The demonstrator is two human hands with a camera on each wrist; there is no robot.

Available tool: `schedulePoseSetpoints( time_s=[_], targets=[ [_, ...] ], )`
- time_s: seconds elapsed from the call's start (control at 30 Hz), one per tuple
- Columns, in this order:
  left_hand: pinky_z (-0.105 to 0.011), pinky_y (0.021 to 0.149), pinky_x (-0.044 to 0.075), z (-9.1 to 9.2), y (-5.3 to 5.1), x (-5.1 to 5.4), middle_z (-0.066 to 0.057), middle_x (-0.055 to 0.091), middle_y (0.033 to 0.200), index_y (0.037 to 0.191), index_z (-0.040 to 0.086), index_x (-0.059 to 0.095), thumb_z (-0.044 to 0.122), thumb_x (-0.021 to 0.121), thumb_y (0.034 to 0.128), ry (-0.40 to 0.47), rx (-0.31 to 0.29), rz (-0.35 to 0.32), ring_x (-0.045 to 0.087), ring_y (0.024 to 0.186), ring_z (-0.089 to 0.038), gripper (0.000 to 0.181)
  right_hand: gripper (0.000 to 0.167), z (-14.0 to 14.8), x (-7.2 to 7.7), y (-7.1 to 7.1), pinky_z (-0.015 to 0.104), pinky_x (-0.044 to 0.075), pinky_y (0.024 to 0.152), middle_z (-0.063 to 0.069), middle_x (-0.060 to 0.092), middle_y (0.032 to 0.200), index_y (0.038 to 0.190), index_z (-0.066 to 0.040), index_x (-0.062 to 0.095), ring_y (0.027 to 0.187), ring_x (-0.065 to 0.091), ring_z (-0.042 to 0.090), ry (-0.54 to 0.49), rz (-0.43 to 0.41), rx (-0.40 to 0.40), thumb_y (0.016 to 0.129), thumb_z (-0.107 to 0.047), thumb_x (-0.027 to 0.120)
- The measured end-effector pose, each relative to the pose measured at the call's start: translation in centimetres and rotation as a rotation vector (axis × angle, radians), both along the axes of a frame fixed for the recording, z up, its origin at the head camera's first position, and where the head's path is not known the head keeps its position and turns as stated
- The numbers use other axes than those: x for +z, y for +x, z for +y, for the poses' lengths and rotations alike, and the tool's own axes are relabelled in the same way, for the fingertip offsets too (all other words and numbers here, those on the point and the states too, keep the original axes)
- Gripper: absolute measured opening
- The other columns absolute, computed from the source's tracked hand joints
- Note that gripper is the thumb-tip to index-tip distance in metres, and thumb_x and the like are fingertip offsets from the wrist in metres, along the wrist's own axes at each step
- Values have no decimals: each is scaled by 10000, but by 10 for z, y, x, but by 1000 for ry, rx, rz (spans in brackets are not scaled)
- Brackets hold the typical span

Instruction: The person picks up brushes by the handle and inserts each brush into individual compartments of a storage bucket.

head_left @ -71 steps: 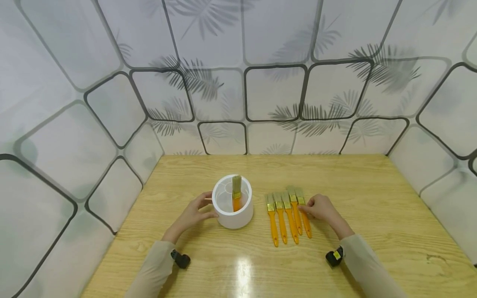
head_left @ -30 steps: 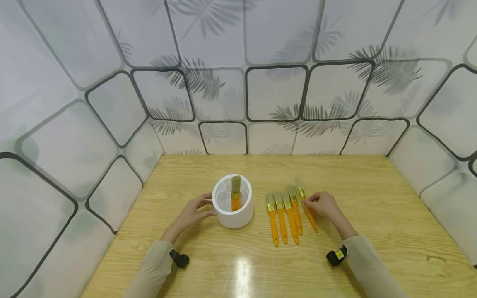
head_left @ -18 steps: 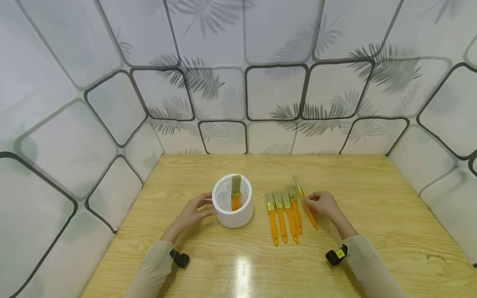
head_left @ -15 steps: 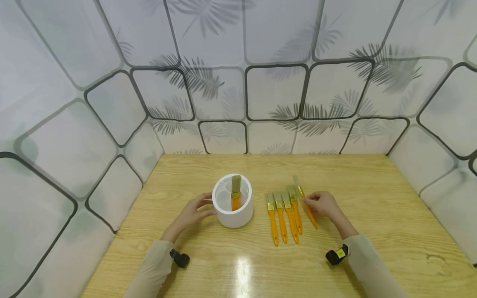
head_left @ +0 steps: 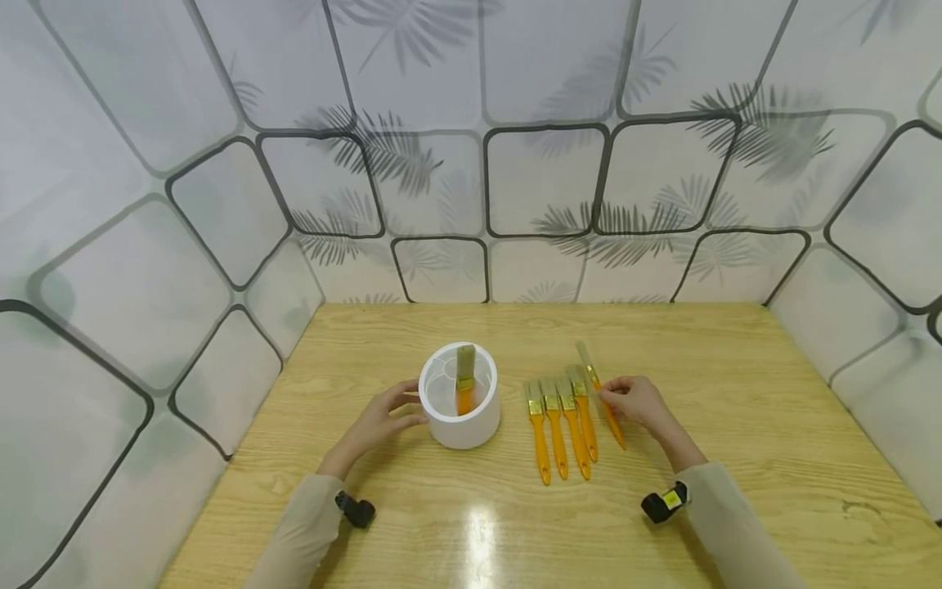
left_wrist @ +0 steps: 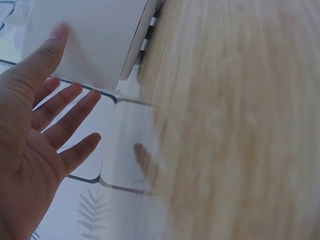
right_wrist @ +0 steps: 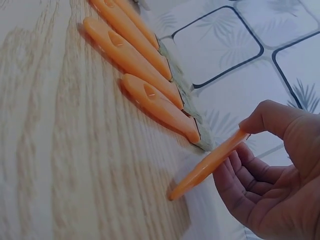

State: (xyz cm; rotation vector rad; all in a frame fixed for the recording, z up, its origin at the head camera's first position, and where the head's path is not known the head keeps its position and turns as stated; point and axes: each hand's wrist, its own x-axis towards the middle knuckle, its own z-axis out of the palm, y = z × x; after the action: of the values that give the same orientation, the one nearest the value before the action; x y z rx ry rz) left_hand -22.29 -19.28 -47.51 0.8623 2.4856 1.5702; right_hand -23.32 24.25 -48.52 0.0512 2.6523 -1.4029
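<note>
My right hand [head_left: 639, 401] pinches an orange-handled paintbrush [head_left: 613, 427] between thumb and fingers, at the right end of a row of brushes. In the right wrist view this paintbrush [right_wrist: 205, 170] is turned on its edge, its handle end close to the wood. Several like paintbrushes [head_left: 558, 446] lie side by side, bristles away from me. A white round container [head_left: 464, 433] stands left of them, with one paintbrush [head_left: 465, 380] upright inside, bristles up. My left hand [head_left: 379, 421] is at the container's left side, fingers spread; in the left wrist view its thumb [left_wrist: 52, 47] lies against the wall.
The wooden table [head_left: 412, 523] carries all of these. A patterned white backdrop [head_left: 545, 188] rises behind the table and along both sides. Each wrist wears a small black camera, such as the left camera [head_left: 356, 511].
The rightmost paintbrush has been drawn slightly right, away from the row, and turned on its edge in my right hand. Over the last half second it shifts barely. My left hand stays at the container.
</note>
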Motion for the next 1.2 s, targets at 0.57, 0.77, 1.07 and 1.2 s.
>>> schedulePoseSetpoints(
  time_s=[0.57, 0.77, 1.07, 1.2],
  targets=[
    [-591, 1013, 362, 0, -1, -1, -239, 490, 1301, 1337, -7, 437, 83, 695, 819, -6, 10, -26, 543, 1107, -417, 586, 356, 0, -2, -2, 293, 579, 683, 188, 654, 972, 1122, 98, 593, 791, 638, 172, -112, 28, 2, 903, -182, 615],
    [-598, 1004, 368, 1, -1, 0, -248, 490, 1297, 1333, -12, 440, 78, 697, 817, -3, 8, -20, 542, 1102, -430, 584, 367, 0, -4, -3, 291, 578, 700, 223, 643, 1045, 1162, 96, 583, 852, 640, 194, -121, 39, 31, 911, -171, 602],
    [-603, 1002, 367, 1, 0, 1, -248, 486, 1304, 1332, -17, 441, 79, 695, 818, 5, -2, -26, 536, 1109, -433, 581, 384, 0, -5, -3, 307, 579, 724, 225, 631, 1068, 1181, 85, 569, 875, 636, 202, -156, 69, 47, 916, -192, 597],
    [-600, 997, 373, 1, 0, 1, -254, 489, 1298, 1327, -28, 440, 70, 696, 815, 7, -5, -23, 537, 1105, -437, 581, 386, -1, -4, -3, 319, 579, 734, 225, 623, 1073, 1186, 85, 559, 873, 632, 196, -175, 69, 43, 914, -186, 599]
  ],
)
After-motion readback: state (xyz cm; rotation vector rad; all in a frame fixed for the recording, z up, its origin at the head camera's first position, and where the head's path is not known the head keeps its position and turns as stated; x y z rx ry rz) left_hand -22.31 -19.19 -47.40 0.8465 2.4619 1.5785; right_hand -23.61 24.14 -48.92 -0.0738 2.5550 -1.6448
